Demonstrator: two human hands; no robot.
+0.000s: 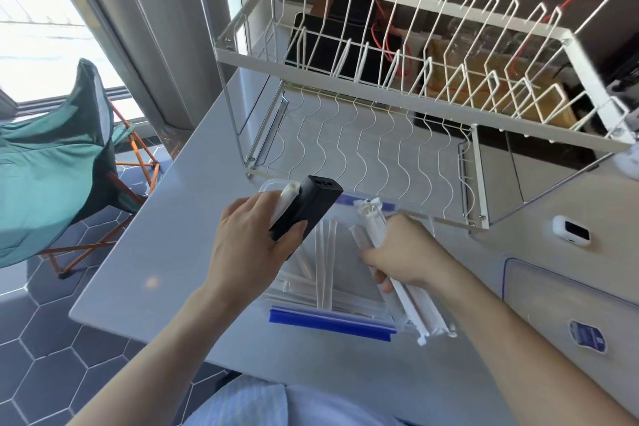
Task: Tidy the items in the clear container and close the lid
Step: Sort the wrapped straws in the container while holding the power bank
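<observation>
Clear container walls hard to discern. Left hand fingers grip black power bank; right hand fingers clasp wrapped straws. Dish rack stands far.

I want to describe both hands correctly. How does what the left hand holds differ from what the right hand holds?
The left hand grips a black power bank together with a few white wrapped sticks; the right hand holds only a bundle of white wrapped sticks. The power bank is short and blocky; the bundle is long and thin. Both are held above the clear container, whose lid lies to the right.
</observation>
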